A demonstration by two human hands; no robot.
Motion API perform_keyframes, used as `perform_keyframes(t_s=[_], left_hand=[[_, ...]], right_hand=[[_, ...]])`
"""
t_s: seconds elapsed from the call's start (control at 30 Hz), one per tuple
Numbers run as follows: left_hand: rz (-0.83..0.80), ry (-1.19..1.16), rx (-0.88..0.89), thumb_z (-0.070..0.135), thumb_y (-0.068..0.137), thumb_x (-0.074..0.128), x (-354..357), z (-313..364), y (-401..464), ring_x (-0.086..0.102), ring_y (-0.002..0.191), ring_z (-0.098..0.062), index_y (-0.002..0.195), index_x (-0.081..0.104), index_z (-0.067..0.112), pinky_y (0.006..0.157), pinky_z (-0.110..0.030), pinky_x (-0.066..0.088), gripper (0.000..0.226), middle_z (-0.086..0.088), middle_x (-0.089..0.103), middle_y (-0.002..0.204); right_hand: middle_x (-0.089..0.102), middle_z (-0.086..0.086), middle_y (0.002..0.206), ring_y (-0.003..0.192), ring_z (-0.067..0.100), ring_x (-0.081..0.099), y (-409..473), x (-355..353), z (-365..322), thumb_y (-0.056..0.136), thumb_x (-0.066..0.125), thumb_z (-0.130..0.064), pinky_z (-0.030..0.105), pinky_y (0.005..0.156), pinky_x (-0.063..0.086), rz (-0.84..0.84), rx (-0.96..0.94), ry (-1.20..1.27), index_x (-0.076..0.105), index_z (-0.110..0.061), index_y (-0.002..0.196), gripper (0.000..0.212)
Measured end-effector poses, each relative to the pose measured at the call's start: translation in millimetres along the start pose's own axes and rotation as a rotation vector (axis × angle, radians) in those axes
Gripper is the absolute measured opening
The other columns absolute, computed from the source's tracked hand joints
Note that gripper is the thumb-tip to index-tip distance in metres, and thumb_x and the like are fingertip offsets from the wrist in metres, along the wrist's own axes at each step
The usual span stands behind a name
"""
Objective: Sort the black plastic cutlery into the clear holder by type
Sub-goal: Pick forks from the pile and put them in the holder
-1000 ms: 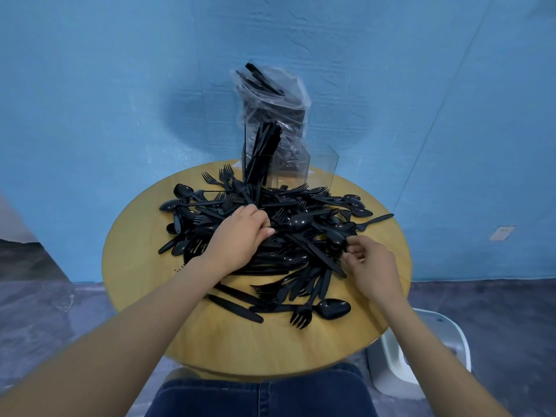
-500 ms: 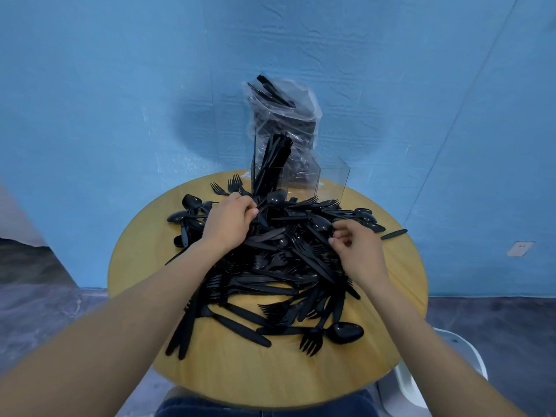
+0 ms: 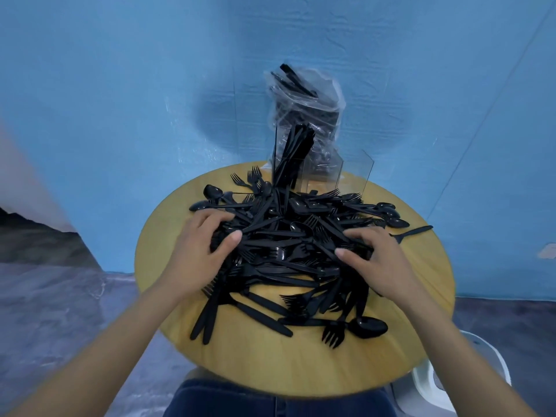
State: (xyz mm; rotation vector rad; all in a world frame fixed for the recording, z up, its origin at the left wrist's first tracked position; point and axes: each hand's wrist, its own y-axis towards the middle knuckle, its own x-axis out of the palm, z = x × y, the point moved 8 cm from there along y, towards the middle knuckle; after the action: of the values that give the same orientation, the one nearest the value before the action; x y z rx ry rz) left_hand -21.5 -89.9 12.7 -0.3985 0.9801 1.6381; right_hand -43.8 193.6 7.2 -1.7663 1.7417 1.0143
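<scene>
Black plastic cutlery pile [image 3: 288, 254] of forks, spoons and knives covers the round yellow wooden table [image 3: 270, 365]. Left hand [image 3: 200, 254] and right hand [image 3: 380, 260] rest spread on the pile's two sides, fingers loosely bent, grasping nothing. Behind stands the clear holder [image 3: 355, 173], knives upright in its left compartment, crumpled clear plastic bag [image 3: 304, 97] beyond.

Black cutlery [image 3: 288, 251] lies heaped before the clear holder [image 3: 319, 170], partly filled.
</scene>
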Motion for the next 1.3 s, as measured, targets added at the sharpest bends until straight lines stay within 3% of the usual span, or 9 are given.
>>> perform_keyframes(t_s=[0.17, 0.33, 0.47, 0.57, 0.7, 0.83, 0.97, 1.13, 1.3], left_hand=[[-0.161, 0.010, -0.086, 0.060, 0.078, 0.040, 16.3, -22.2, -32.6, 0.024, 0.135, -0.014, 0.140, 0.038, 0.024, 0.111, -0.028, 0.019, 0.072, 0.003, 0.029, 0.145], [-0.174, 0.118, -0.086, 0.058, 0.085, 0.040, 31.7, -20.5, -33.3, 0.019, 0.140, -0.021, 0.147, 0.027, 0.025, 0.115, -0.037, 0.021, 0.071, 0.001, 0.019, 0.153], [-0.142, 0.123, -0.096, 0.060, 0.086, 0.035, 36.1, -18.1, -28.4, 0.020, 0.140, -0.018, 0.148, 0.024, 0.024, 0.114, -0.036, 0.024, 0.072, 0.002, 0.021, 0.153], [-0.091, 0.081, -0.098, 0.061, 0.086, 0.032, 32.8, -18.5, -27.1, 0.026, 0.138, -0.016, 0.147, 0.024, 0.023, 0.111, -0.033, 0.029, 0.072, 0.004, 0.023, 0.152], [-0.072, 0.089, -0.070, 0.057, 0.088, 0.032, 32.1, -14.4, -28.1, 0.025, 0.138, -0.013, 0.147, 0.024, 0.022, 0.109, -0.029, 0.026, 0.069, 0.005, 0.024, 0.152], [-0.078, 0.101, -0.074, 0.053, 0.092, 0.036, 33.3, -13.4, -28.1, 0.025, 0.138, -0.013, 0.147, 0.025, 0.022, 0.109, -0.028, 0.026, 0.064, 0.005, 0.024, 0.152], [-0.069, 0.119, -0.064, 0.050, 0.094, 0.038, 32.9, -12.4, -27.7, 0.029, 0.136, -0.012, 0.146, 0.028, 0.021, 0.107, -0.027, 0.030, 0.061, 0.004, 0.027, 0.150], [-0.077, 0.160, -0.045, 0.048, 0.095, 0.038, 35.4, -9.2, -28.6, 0.031, 0.136, -0.015, 0.144, 0.034, 0.018, 0.107, -0.031, 0.032, 0.057, 0.001, 0.030, 0.149], [-0.029, 0.163, -0.043, 0.042, 0.096, 0.039, 30.9, -11.2, -31.0, 0.031, 0.135, -0.019, 0.138, 0.042, 0.013, 0.109, -0.033, 0.029, 0.051, -0.005, 0.035, 0.145]], right_hand=[[0.040, -0.006, 0.130, 0.125, 0.020, 0.031, -20.4, 15.9, -11.5, 0.081, 0.068, -0.046, 0.034, 0.104, 0.031, -0.099, -0.023, -0.115, 0.049, -0.030, 0.131, 0.056], [0.032, -0.001, 0.137, 0.127, 0.027, 0.025, -7.0, 47.6, -27.0, 0.084, 0.065, -0.044, 0.041, 0.107, 0.030, -0.205, -0.005, -0.260, 0.031, -0.031, 0.144, 0.069], [0.038, -0.002, 0.125, 0.120, 0.022, 0.039, 10.3, 52.7, -42.0, 0.087, 0.066, -0.028, 0.028, 0.099, 0.036, -0.145, -0.082, -0.199, 0.049, -0.025, 0.133, 0.049], [0.045, -0.003, 0.116, 0.101, 0.017, 0.052, 23.2, 46.7, -53.2, 0.091, 0.061, -0.020, 0.010, 0.081, 0.040, -0.102, -0.139, -0.148, 0.063, -0.018, 0.116, 0.026], [0.054, 0.002, 0.112, 0.102, 0.020, 0.053, 46.3, 31.9, -61.2, 0.091, 0.061, -0.016, 0.030, 0.088, 0.044, 0.008, -0.169, -0.151, 0.069, -0.015, 0.103, 0.015], [0.056, 0.003, 0.105, 0.100, 0.022, 0.055, 65.3, 24.0, -65.8, 0.091, 0.061, -0.015, 0.031, 0.087, 0.044, 0.065, -0.189, -0.123, 0.070, -0.012, 0.101, 0.014], [0.059, 0.003, 0.117, 0.109, 0.021, 0.054, 62.7, 29.3, -67.4, 0.093, 0.058, -0.018, 0.028, 0.095, 0.040, -0.041, -0.249, -0.133, 0.069, -0.013, 0.110, 0.021], [0.057, -0.003, 0.120, 0.108, 0.012, 0.052, 20.3, 13.3, -51.1, 0.093, 0.058, -0.019, 0.018, 0.092, 0.034, 0.015, -0.218, -0.074, 0.066, -0.016, 0.115, 0.024], [0.056, -0.011, 0.111, 0.105, 0.006, 0.052, -41.9, 1.2, -23.7, 0.088, 0.064, -0.027, 0.024, 0.094, 0.040, 0.014, -0.177, 0.006, 0.067, -0.024, 0.108, 0.021]])
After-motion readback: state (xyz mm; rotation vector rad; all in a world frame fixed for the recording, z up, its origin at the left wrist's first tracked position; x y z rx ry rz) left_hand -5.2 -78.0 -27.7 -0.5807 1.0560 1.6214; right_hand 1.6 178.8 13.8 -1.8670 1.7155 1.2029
